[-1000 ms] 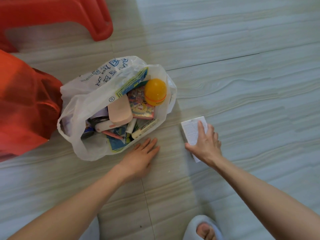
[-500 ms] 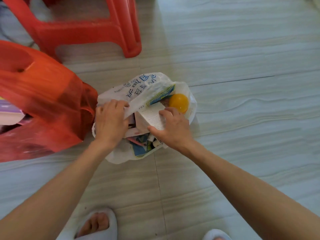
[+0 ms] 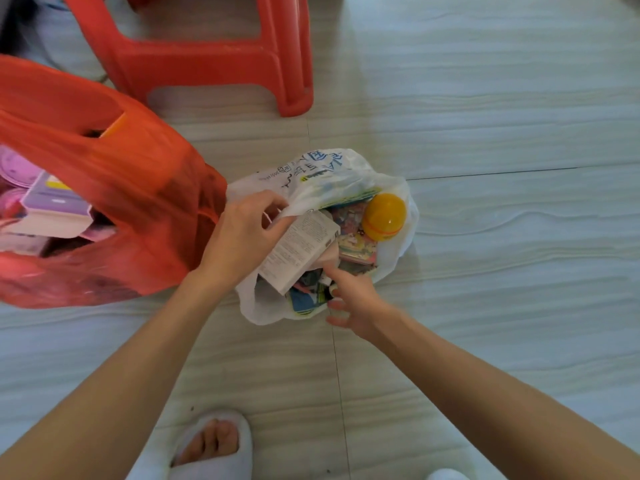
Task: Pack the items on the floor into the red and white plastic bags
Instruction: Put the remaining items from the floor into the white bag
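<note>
A white plastic bag [image 3: 332, 174] with blue print lies open on the floor, full of small items. A white printed box [image 3: 298, 251] leans on top of them, beside a yellow ball [image 3: 383, 217] and colourful cards [image 3: 356, 244]. My left hand [image 3: 242, 237] pinches the bag's upper rim and holds it up. At the bag's near edge my right hand [image 3: 356, 299] holds nothing, its fingers loosely spread and one fingertip near the box. To the left stands a red plastic bag [image 3: 138, 188] with purple and white boxes [image 3: 52, 209] inside.
A red plastic stool [image 3: 207, 60] stands behind the bags. The pale tiled floor [image 3: 502, 271] stretches bare to the right. My slippered foot [image 3: 211, 445] is at the bottom edge, another slipper tip at the lower right.
My right hand picked the white box up from the floor, put it in the white bag and has let go. My left hand left the floor and took hold of the bag's rim.
</note>
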`<state>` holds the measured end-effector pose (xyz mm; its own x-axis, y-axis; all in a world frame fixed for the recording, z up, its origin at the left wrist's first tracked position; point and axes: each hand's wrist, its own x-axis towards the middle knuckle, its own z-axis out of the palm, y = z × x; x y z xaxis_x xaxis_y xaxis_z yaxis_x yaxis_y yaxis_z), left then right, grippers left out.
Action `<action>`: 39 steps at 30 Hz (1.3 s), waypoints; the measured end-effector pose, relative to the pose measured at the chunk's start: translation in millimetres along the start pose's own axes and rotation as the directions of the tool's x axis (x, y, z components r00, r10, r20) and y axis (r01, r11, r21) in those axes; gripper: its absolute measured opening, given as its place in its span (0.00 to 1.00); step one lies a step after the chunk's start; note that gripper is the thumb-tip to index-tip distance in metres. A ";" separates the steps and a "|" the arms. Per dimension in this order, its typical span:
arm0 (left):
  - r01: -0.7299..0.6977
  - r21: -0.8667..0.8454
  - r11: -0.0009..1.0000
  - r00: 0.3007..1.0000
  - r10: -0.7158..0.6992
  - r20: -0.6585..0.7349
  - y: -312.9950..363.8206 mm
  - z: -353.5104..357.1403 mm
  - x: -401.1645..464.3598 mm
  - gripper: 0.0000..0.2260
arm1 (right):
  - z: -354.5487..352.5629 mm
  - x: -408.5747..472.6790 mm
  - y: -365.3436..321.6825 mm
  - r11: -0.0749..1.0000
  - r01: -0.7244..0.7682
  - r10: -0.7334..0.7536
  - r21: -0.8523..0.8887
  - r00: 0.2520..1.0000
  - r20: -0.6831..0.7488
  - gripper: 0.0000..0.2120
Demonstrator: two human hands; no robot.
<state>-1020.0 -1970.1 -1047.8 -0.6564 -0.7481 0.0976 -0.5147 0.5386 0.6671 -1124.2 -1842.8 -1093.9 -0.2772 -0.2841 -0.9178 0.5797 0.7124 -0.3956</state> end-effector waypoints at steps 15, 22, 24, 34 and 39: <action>0.451 -0.084 0.888 0.876 -0.424 0.229 -40.0 1.9 -40.9 0.46 | -51.6 25.9 -47.6 0.949 0.295 -0.316 -0.114 0.894 -0.316 0.10; 0.604 -0.128 0.786 0.782 -0.554 0.285 -39.9 2.9 -52.2 0.43 | -100.9 68.7 -56.0 0.938 0.328 -0.345 -0.110 0.869 -0.354 0.24; 0.633 -0.118 0.765 0.749 -0.567 0.342 -36.4 4.8 -58.8 0.28 | -96.8 72.8 -56.3 0.946 0.321 -0.320 -0.033 0.917 -0.237 0.23; 0.640 -0.124 0.758 0.729 -0.548 0.411 -14.9 -37.9 -63.3 0.12 | -93.8 13.2 -58.1 0.869 0.315 -0.427 -0.381 0.867 -0.257 0.11; 0.640 -0.248 0.727 0.752 -0.528 0.394 31.8 -85.5 -46.4 0.16 | -84.3 -62.8 -102.4 0.763 0.441 -0.583 -0.473 0.785 -0.210 0.10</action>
<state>-958.7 -1951.4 -967.9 -0.4394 -0.6943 -0.5700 -0.6574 -0.1839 0.7307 -1230.8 -1843.8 -993.0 -0.7166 -0.5034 -0.4827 -0.0418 0.7219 -0.6908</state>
